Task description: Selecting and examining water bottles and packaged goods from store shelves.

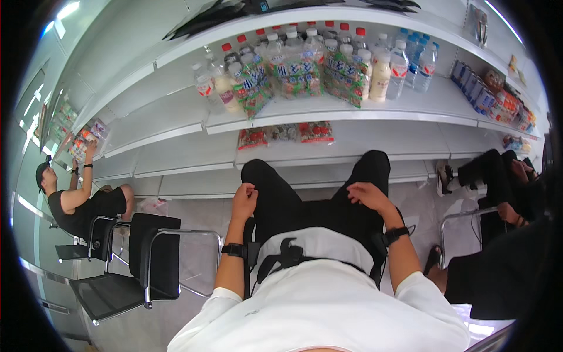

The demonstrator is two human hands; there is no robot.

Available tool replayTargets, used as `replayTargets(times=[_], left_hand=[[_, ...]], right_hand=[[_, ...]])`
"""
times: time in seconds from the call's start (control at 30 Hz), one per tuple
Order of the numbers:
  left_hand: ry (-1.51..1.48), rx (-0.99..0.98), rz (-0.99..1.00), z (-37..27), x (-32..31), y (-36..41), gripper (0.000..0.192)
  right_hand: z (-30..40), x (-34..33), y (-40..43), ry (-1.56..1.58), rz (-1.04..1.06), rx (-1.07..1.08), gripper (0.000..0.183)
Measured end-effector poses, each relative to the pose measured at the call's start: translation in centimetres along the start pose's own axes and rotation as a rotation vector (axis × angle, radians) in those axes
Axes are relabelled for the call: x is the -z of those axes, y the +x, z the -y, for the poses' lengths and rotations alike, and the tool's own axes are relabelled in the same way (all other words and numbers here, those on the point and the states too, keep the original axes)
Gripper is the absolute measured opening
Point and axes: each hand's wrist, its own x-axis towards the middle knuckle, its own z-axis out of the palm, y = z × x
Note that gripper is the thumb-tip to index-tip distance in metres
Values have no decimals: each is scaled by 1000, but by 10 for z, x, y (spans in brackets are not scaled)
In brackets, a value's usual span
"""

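Observation:
I sit facing white shelves with both forearms lowered toward my lap. My left hand is beside my left thigh, fingers loosely curled, with nothing seen in it. Over my right thigh is my right hand, its bent fingers a little apart and no object between them. Before me on the shelf lean several green snack bags that bear writing. Around and behind them stand clear water bottles, milky drink bottles and red-capped bottles.
Red snack packs lie one shelf lower. Boxed cans and orange-labelled packs stand at right. A person at left touches bottles on a shelf. Black chairs are at my left; another seated person is at right.

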Motion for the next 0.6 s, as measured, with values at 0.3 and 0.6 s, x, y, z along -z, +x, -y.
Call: replayTargets(times=[0.3, 0.6], left_hand=[[270, -465, -365, -126, 4, 114, 38], [478, -203, -364, -71, -22, 193, 43]], right_hand=[[4, 0, -6, 155, -44, -104, 25], [-11, -8, -3, -153, -147, 41, 25]])
